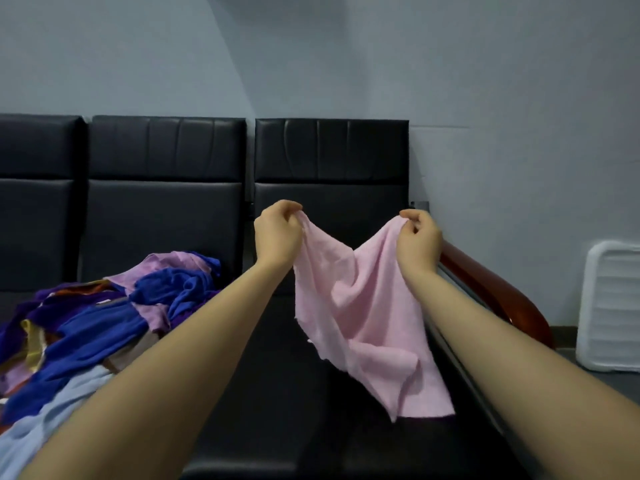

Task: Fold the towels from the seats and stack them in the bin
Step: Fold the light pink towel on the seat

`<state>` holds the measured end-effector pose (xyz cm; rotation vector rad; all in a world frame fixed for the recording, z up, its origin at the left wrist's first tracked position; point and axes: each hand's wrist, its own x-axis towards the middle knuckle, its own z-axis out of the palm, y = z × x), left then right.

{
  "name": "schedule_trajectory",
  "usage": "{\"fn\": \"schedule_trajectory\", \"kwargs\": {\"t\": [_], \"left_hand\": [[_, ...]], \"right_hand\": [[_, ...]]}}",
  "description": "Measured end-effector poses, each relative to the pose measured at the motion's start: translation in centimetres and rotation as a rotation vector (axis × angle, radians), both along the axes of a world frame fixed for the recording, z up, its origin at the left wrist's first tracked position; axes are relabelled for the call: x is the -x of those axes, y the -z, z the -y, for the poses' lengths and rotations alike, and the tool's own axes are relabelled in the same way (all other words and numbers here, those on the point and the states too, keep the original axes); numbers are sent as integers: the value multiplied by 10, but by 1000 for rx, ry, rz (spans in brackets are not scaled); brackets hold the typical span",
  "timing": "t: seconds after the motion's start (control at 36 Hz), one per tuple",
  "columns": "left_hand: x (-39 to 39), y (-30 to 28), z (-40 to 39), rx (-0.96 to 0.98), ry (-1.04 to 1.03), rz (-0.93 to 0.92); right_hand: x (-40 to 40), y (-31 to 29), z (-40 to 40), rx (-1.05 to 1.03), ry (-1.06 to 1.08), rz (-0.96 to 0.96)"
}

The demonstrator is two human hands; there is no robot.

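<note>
Towel-spreading step: your left hand and right hand each pinch a top corner of the pink towel mid-frame, above the seat. Next, probably bring corners together evenly. Bin waits far right.

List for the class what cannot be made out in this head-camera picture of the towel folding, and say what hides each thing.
- White bin, head view: cut off by the right edge; its contents cannot be seen.
- Towel pile: the left edge and left forearm cover part, so no count is possible.
- Pink towel: held at two corners by the left hand and right hand; it sags in folds, hiding its full shape.
</note>
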<state>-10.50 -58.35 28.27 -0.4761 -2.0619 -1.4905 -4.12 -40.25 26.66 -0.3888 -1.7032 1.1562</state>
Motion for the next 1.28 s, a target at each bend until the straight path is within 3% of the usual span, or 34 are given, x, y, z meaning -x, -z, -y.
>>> {"fn": "schedule_trajectory", "kwargs": {"t": [0.22, 0.5, 0.61, 0.75, 0.89, 0.97, 1.14, 1.28], "left_hand": [[-3, -24, 4, -93, 15, 43], [-1, -36, 9, -33, -78, 142], [4, -40, 11, 230, -19, 111], [3, -34, 14, 886, -73, -61], [7, -19, 21, 1129, -53, -185], [13, -15, 21, 1120, -139, -295], [17, -26, 15, 940, -325, -241], [13, -38, 11, 962, -448, -280]], "right_hand": [[-5, -33, -13, 75, 53, -76], [-16, -36, -21, -55, 145, 81], [-17, -34, -25, -99, 173, 197], [-19, -27, -27, -192, 255, 390], [-22, -23, -32, -288, 330, 498], [-23, -21, -39, -359, 397, 543], [-24, -31, -45, -529, 582, 568], [-24, -48, -45, -679, 600, 561]]}}
